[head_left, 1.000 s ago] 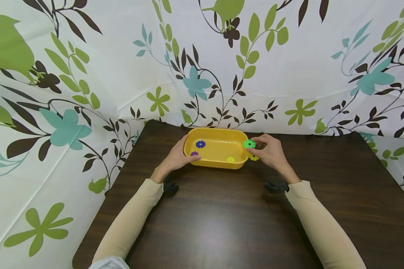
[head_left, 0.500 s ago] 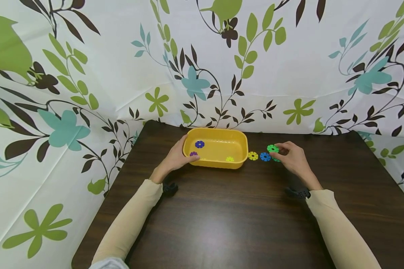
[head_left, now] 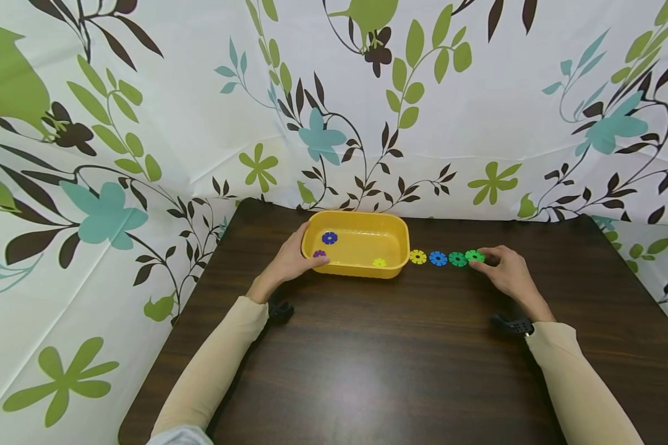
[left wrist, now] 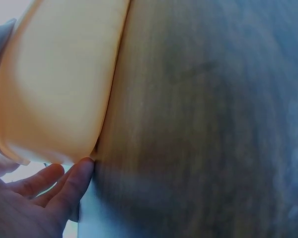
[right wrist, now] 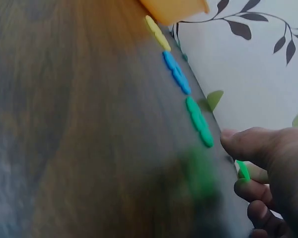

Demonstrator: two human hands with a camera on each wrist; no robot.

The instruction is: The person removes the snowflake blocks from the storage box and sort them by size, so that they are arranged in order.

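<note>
A yellow plastic tub (head_left: pixel 352 242) stands at the back of the table. My left hand (head_left: pixel 289 258) grips its left end, thumb over the rim and fingers (left wrist: pixel 72 186) against the outside wall. Inside lie a dark blue disc (head_left: pixel 329 238), a purple disc (head_left: pixel 320 254) near my thumb and a lime disc (head_left: pixel 379 262). Right of the tub, a yellow disc (head_left: pixel 418 257), a blue disc (head_left: pixel 438 258) and a darker green disc (head_left: pixel 458 259) form a row. At its right end, my right hand (head_left: pixel 509 272) pinches a bright green notched flower-shaped disc (right wrist: pixel 243 169).
The dark wooden table (head_left: pixel 356 346) extends toward me and to the right. A white cloth (head_left: pixel 367 136) printed with leaves and birds hangs along the table's back edge and left side. Dark wrist straps (head_left: pixel 512 325) sit at the sleeve cuffs.
My right hand has moved right from the tub's right edge with the bright green disc and lowered it beside the darker green one. My left hand stays on the tub.
</note>
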